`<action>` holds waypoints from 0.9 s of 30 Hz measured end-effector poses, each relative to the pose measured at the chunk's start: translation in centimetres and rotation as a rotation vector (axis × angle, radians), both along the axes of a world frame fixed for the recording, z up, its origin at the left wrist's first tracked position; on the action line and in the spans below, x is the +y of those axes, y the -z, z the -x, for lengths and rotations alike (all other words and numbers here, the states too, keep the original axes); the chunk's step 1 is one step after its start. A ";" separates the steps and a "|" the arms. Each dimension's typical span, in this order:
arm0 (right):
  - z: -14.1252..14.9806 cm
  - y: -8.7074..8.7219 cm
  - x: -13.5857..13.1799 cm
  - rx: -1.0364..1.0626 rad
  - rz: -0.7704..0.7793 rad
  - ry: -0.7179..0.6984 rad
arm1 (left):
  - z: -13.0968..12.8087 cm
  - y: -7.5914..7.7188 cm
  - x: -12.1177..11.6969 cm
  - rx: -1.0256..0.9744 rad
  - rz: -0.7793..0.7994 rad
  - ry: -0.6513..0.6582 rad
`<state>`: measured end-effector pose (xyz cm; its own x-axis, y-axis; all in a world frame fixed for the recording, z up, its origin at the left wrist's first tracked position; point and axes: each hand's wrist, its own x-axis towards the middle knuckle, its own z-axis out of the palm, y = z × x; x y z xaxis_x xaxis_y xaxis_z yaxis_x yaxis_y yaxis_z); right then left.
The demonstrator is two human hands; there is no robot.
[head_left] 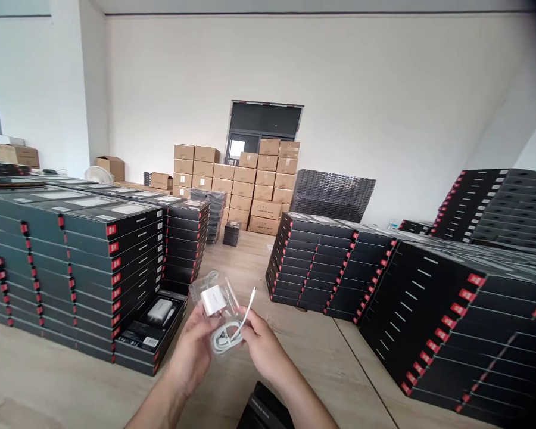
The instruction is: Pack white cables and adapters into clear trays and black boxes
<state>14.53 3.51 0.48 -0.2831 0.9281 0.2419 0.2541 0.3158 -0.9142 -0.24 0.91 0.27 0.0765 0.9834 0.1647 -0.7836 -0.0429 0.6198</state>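
Observation:
My left hand (192, 342) grips the left side of a clear plastic package (227, 351). In the package lies a white charger (213, 300). Below and right of the charger sits a coiled white charging cable (226, 336), one plug end of it sticking up to the right. My right hand (259, 339) closes on the package's right edge, beside the cable; I cannot tell whether its fingers press the cable too. A thin pale stick (232, 295) shows behind, too small to name. Under my right forearm stands part of a black box (263, 411).
Stacked black boxes with red tabs (89, 262) rise on the left. An open black box (149, 333) beside them holds another white charger. More black box stacks (446, 310) line the right. Brown cartons (239, 185) and stacked black plastic trays (333, 196) stand at the back.

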 end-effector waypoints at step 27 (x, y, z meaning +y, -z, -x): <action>0.2 -1.7 -1.4 -0.744 -0.701 0.272 | -0.5 0.6 -0.4 -0.007 0.094 0.093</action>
<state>14.35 2.07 2.23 -0.3838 0.7023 0.5995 0.8168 0.5611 -0.1343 0.29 0.50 -0.35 0.1673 0.9832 0.0730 -0.7856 0.0882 0.6124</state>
